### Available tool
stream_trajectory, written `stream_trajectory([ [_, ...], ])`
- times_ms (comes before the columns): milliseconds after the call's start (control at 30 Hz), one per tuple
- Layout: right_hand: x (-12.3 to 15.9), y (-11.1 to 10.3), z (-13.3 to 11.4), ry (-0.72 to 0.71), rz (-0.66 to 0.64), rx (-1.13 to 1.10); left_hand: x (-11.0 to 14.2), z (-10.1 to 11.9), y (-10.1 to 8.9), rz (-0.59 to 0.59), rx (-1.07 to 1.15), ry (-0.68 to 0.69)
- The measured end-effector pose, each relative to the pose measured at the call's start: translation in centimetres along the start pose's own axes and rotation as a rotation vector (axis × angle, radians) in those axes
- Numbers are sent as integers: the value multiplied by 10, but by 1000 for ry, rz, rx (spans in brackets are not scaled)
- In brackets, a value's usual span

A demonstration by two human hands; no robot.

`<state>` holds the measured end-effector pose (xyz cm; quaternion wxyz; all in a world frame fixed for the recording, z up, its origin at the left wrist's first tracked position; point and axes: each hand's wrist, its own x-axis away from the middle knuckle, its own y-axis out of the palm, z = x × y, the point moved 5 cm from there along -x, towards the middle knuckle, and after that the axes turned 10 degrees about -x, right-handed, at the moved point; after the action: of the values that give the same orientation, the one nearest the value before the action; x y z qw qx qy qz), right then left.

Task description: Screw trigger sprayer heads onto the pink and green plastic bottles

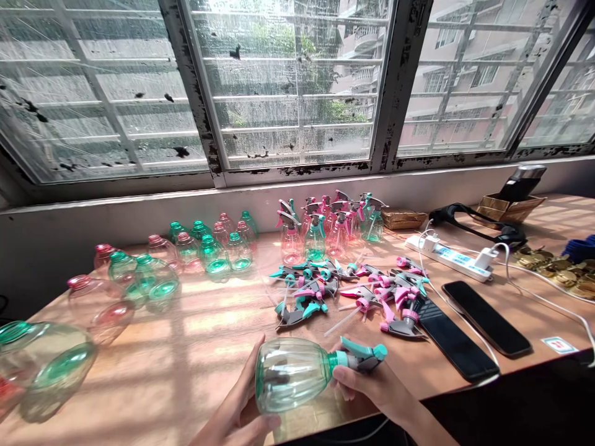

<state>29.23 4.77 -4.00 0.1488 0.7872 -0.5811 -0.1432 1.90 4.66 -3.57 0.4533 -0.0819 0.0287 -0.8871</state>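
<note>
A clear green spray bottle (292, 375) lies sideways in the air above the table's front edge, its base to the left. My left hand (244, 396) is wrapped around the base end. At the neck, my right hand (367, 384) grips the collar of the teal and grey spray head (362, 356), which sits on the bottle's mouth. Whether its thread is tight I cannot tell. Just beyond the bottle lie loose teal spray heads (304, 288) and pink spray heads (395, 288) with thin clear tubes.
Open-necked green and pink bottles (214, 254) stand at the left. Bottles with spray heads (316, 238) are grouped by the wall. To the right lie two phones (486, 319), a power strip (449, 257) with white cables, a black strap-like headset (478, 223) and gold-coloured pieces (553, 269).
</note>
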Motion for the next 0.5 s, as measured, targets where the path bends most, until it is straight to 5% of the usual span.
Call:
stream_trajectory([
  [500, 0, 7, -8, 11, 5, -30, 1, 6, 4, -3, 37, -20],
])
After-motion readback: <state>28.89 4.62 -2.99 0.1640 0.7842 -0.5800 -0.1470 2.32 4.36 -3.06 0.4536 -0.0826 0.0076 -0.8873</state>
